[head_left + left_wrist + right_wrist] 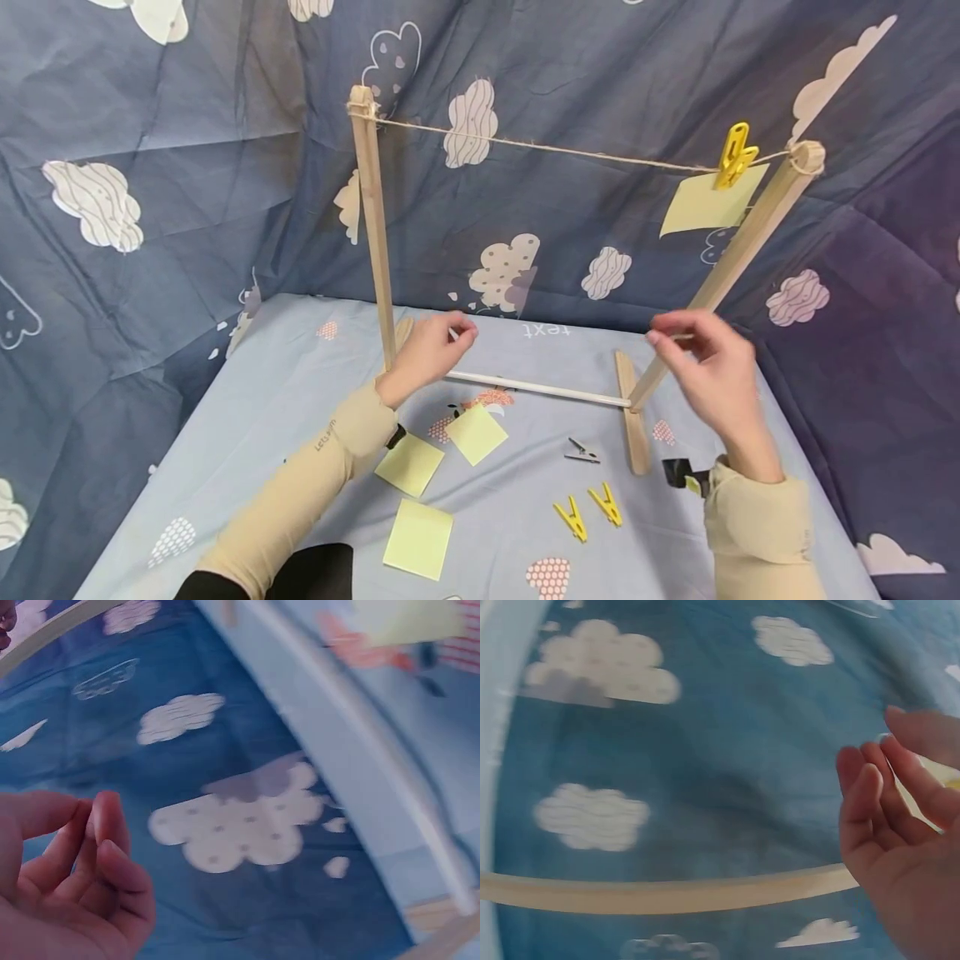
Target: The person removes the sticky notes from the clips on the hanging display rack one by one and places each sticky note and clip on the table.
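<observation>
My left hand (pixel 438 346) hovers beside the left wooden post (pixel 372 208), its fingers loosely curled and thumb near the fingertips. Nothing shows between them in the left wrist view. My right hand (pixel 712 367) is raised by the right wooden post (pixel 750 221), fingers bent, with no thing visible in its grasp. Twine (pixel 555 148) runs between the post tops. A yellow clothespin (pixel 733 158) clips a pale yellow paper square (pixel 705 204) to it near the right end. Below lie two yellow clothespins (pixel 572 518) and a small dark-edged clothespin (pixel 581 452).
Three pale yellow paper squares (pixel 418 538) lie on the light blue cloth (pixel 495 533), left of the clothespins. A white rod (pixel 540 388) joins the posts low down. The right post stands on a wooden foot (pixel 636 437). Dark blue cloud-print fabric (pixel 600 75) hangs behind.
</observation>
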`<state>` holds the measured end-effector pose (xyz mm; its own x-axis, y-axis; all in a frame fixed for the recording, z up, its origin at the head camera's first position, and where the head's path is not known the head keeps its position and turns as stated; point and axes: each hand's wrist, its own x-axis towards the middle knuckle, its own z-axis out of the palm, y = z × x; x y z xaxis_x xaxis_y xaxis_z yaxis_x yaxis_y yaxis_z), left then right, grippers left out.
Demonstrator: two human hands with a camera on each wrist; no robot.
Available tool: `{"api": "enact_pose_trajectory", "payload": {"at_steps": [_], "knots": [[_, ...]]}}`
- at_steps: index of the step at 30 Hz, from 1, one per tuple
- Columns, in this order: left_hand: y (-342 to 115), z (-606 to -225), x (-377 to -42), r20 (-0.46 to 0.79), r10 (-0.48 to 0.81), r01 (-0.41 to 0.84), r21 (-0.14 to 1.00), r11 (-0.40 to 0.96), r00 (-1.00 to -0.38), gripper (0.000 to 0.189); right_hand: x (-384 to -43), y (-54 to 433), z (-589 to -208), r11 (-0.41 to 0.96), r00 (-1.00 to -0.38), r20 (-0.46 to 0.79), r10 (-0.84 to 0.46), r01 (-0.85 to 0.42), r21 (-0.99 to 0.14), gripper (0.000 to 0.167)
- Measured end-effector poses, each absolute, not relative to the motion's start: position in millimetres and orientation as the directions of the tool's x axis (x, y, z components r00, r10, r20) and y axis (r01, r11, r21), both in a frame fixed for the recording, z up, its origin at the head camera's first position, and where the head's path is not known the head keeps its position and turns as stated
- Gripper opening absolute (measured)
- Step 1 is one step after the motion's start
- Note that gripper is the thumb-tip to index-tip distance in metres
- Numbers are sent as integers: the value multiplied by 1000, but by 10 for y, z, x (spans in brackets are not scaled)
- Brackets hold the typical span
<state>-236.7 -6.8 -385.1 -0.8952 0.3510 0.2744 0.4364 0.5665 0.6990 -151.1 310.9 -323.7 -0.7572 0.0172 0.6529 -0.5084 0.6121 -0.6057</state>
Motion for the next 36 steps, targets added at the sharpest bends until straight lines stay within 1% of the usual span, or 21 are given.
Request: {"api": "enact_pose_trajectory", "payload": {"at_steps": [2,5,7,9,12,15,17,19,22,25,30,36], "knots": [[-52,-3726,-2371,282,341,427,755,499,-897,16,-1526,3113,-3048,578,-717,695,48,-547,-605,20],[-9,-3552,-2384,246,352,364,873,324,-903,16,-1555,3098,-2770,549,-666,739,99,-583,-599,21],[32,-3445,-2390,173,377,258,948,188,-910,17,-1579,3074,-2592,528,-633,761,143,-602,-600,21],[78,-3348,-2394,98,397,139,988,75,-913,19,-1605,3045,-2429,514,-598,780,185,-617,-595,22],[160,-3223,-2387,33,409,36,999,-2,-912,22,-1645,3004,-2226,495,-553,797,242,-636,-591,24],[262,-3121,-2385,34,399,22,999,-33,-916,24,-1696,2966,-2077,498,-524,812,258,-648,-576,27],[342,-3063,-2389,45,390,31,999,-42,-920,25,-1728,2939,-2000,515,-517,818,252,-644,-566,28],[425,-3010,-2396,59,389,41,998,-55,-919,25,-1763,2908,-1936,536,-515,819,252,-631,-561,28],[549,-2935,-2410,75,396,55,997,-62,-915,27,-1803,2877,-1866,600,-513,825,237,-590,-539,29],[668,-2872,-2417,84,412,64,996,-61,-907,28,-1834,2859,-1811,641,-532,813,239,-542,-543,31],[850,-2800,-2420,95,427,75,995,-63,-899,28,-1844,2868,-1742,696,-603,769,215,-457,-553,35],[1057,-2771,-2430,130,394,95,990,-108,-910,27,-1852,2915,-1657,762,-690,700,183,-350,-544,38]]}}
